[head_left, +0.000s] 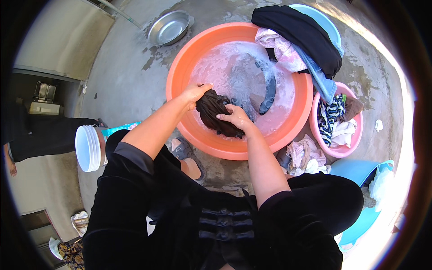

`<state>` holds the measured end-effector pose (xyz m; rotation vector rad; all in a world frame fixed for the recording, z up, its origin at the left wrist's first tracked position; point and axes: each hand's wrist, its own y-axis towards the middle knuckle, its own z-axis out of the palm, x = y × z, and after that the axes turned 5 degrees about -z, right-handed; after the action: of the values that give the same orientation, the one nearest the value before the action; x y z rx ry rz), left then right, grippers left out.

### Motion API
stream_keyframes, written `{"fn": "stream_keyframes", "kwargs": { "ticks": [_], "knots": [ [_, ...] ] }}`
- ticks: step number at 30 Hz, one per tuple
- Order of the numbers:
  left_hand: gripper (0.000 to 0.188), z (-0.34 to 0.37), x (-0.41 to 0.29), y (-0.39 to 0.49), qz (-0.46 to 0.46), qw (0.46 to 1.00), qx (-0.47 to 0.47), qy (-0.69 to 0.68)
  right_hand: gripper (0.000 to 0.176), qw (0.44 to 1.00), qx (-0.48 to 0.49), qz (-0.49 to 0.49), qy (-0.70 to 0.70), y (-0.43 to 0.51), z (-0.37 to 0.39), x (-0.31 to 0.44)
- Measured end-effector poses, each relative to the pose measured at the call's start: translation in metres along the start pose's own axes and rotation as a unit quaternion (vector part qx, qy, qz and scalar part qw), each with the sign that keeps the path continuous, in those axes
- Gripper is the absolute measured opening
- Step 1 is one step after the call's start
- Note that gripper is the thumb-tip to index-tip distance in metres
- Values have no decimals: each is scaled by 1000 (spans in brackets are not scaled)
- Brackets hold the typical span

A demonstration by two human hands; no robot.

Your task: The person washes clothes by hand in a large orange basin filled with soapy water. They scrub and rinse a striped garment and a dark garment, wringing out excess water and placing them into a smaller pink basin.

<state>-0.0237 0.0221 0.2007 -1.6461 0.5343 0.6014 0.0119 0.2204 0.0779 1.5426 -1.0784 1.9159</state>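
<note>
A wet, bunched black cloth (216, 114) is held between my two hands over the near left part of a large orange plastic tub (189, 135). My left hand (196, 95) grips its upper left end, thumb on top. At its right side my right hand (237, 118) pinches the fabric between thumb and fingers. Soapy water (216, 64) with foam fills the tub, and a dark garment (269, 94) lies partly sunk in it. Over the tub's far right rim hang a black garment (297, 37), a pink patterned cloth (281, 49) and blue denim (315, 76).
A metal basin (169, 28) sits beyond the tub at left. On the right are a pink basin (359, 135) of clothes, a pile of pale clothes (305, 153) and a blue tub (354, 168). White buckets (88, 148) stand at left, near a person in dark trousers (47, 136).
</note>
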Motion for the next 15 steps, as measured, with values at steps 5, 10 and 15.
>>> {"fn": "stream_keyframes", "kwargs": {
  "ticks": [5,10,15],
  "knots": [
    [43,-25,-23,-50,51,996,-58,42,17,980,-94,-154,-84,-5,-21,35],
    [71,-52,-13,-59,87,892,10,443,19,948,-139,-253,135,-20,-38,121],
    [83,-34,29,-35,-49,895,121,426,18,973,-114,-201,2,-19,-9,136]
  ]
}}
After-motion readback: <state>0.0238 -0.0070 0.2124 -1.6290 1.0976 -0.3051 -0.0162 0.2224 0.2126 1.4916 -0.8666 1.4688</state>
